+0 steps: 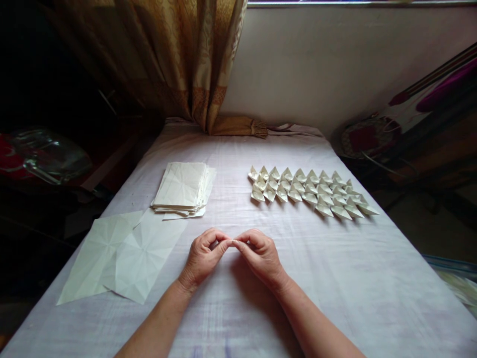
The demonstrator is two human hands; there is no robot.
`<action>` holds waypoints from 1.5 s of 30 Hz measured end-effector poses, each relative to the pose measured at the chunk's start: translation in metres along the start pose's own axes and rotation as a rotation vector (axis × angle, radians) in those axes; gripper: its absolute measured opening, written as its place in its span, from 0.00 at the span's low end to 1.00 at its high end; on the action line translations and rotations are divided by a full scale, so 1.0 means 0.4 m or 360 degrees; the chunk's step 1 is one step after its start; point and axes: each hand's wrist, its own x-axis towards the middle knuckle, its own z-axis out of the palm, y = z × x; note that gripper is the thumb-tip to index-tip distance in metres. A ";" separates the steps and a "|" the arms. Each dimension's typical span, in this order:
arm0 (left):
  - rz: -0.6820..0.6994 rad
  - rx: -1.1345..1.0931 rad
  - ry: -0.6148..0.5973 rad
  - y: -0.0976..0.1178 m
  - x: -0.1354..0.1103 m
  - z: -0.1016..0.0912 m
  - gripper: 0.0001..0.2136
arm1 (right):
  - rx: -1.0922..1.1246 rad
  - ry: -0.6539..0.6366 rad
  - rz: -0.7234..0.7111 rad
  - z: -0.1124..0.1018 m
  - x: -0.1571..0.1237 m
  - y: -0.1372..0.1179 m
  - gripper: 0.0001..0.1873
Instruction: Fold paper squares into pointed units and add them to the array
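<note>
Both of my hands meet over the middle of a table covered with a pale cloth (pixel 335 278). My left hand (pixel 203 256) and my right hand (pixel 259 253) are curled, with their fingertips pinched together around a small white piece of paper (pixel 231 242) that is mostly hidden. To the left lie two creased white paper sheets (pixel 122 256), flat and overlapping. Behind them is a stack of creased paper squares (pixel 184 189). At the right back, several small folded paper shapes (pixel 311 191) stand in neat rows.
A brown patterned curtain (pixel 179 59) hangs at the back and its hem rests on the table's far edge. A white wall lies behind. Dark clutter with a glass vessel (pixel 48 154) sits to the left, and a bag and furniture (pixel 410 124) to the right.
</note>
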 end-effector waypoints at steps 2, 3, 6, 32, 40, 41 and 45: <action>-0.0023 -0.0002 -0.0003 -0.002 0.001 -0.004 0.09 | 0.0020 0.0005 0.0014 -0.001 -0.002 0.003 0.08; -0.0027 0.0000 -0.0002 -0.003 0.001 -0.006 0.09 | 0.0033 0.0006 0.0026 -0.001 -0.002 0.005 0.08; -0.0020 0.0024 0.0020 -0.006 0.002 -0.013 0.09 | 0.0079 0.0003 0.0086 -0.001 -0.002 0.008 0.07; 0.0716 0.0588 0.0198 -0.014 0.000 -0.036 0.04 | 0.0162 -0.0160 0.0405 -0.034 0.015 0.026 0.16; 0.0659 0.0867 0.0111 -0.044 -0.001 -0.029 0.12 | 0.0062 0.0004 0.0214 -0.017 0.007 0.054 0.08; 0.0660 0.0894 0.0104 -0.045 -0.002 -0.029 0.12 | -0.0024 0.0025 0.0125 -0.016 0.006 0.055 0.07; 0.0656 0.0938 0.0085 -0.042 -0.005 -0.029 0.09 | -0.0290 0.0038 -0.0204 -0.018 0.005 0.049 0.04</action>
